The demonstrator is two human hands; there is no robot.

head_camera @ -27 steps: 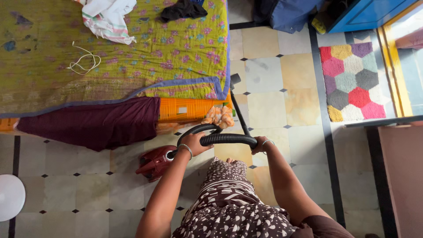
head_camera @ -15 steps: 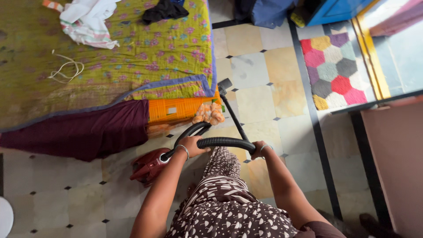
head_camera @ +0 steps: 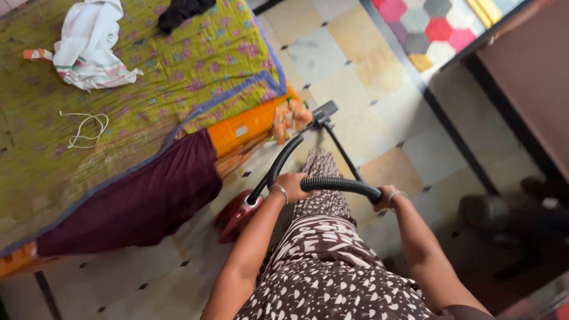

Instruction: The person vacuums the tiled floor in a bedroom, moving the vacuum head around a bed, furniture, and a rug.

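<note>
2 hands grip the black vacuum hose [head_camera: 338, 184]: left hand [head_camera: 291, 185] at its 9 o'clock end, right hand [head_camera: 386, 197] at 3 o'clock.

The person wears a dark brown dress [head_camera: 332, 266] printed with small white half-circles and blocky shapes. Both forearms are bare, without sleeves. A thin silver bangle [head_camera: 280, 189] circles each wrist above the hands.

A bed [head_camera: 118, 118] under a yellow-green floral quilt [head_camera: 195, 65] fills the upper left. Beside the bed lies a floor [head_camera: 355, 71] of pale cream and yellow tiles. Beyond the bed's foot sits a hexagon-patterned mat [head_camera: 432, 29]; dark furniture [head_camera: 533, 77], possibly a cabinet, stands near it.
</note>
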